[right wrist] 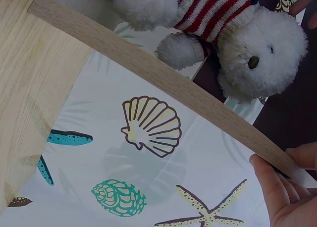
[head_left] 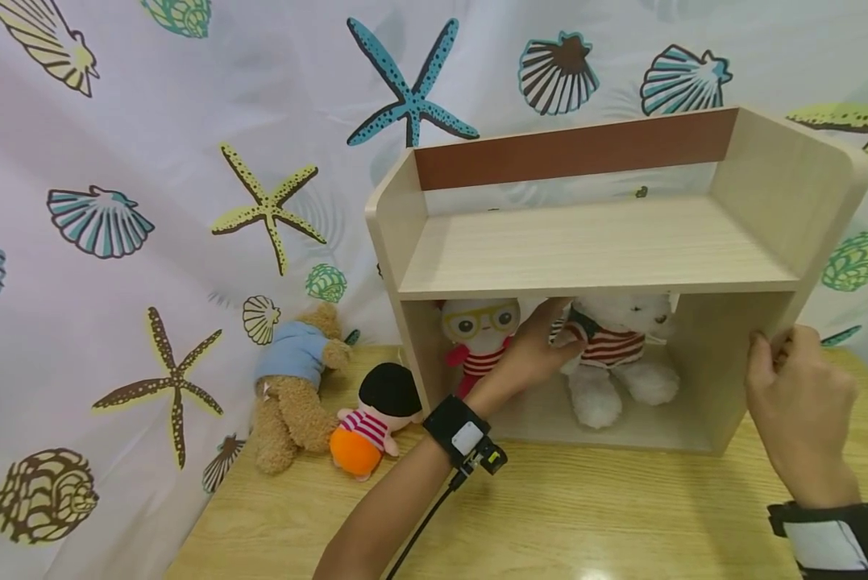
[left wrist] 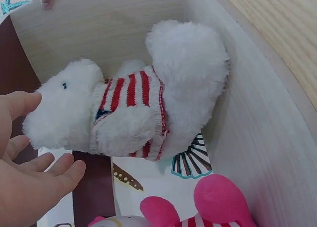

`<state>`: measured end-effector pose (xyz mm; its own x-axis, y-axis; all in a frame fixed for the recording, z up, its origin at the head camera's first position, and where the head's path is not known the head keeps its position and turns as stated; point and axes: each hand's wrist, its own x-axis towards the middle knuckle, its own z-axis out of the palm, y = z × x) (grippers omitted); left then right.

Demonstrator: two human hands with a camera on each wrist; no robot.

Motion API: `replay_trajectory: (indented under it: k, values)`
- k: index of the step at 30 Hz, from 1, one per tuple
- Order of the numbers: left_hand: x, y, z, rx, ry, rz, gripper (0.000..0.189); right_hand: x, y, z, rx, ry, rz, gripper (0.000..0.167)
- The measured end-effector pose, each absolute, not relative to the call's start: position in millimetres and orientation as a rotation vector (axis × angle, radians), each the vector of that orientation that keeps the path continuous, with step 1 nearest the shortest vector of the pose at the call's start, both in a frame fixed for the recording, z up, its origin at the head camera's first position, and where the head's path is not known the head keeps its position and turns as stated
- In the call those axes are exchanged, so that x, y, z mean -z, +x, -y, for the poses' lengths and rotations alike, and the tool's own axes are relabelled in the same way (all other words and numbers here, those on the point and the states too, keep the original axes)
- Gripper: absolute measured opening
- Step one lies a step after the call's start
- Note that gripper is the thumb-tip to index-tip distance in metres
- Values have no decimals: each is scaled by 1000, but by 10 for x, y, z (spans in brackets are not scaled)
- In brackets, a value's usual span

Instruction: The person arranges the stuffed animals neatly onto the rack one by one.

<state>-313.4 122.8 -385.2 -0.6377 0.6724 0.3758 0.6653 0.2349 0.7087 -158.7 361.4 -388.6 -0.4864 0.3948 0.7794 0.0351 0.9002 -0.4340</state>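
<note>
cabinet (head_left: 622, 436) open in front, shelf board (head_left: 593, 246) overhead, white bear (head_left: 613, 348) inside

The white plush bear (head_left: 596, 399) has shaggy, fluffy fur and a coarse-knit striped sweater (left wrist: 131, 90). The brown teddy bear (head_left: 296, 415) shows rough, curly pile under a blue top (head_left: 292, 350) of matt cloth. The black-capped doll (head_left: 375, 422) looks like smooth fabric. The desktop shelf (head_left: 600, 242) is smooth, matt wood-grain board; the wood-grain tabletop (head_left: 586, 499) shines slightly. The backdrop (head_left: 151, 97) looks like creased, printed cloth.
</note>
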Motion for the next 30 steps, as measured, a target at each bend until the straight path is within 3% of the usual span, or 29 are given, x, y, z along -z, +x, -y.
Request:
replay_trajectory:
  k: [30]
  values:
    - [3867,-2900,-787,-1337,1452,-2569,70,3887,-1599,-3637,-433,-263,2007,27]
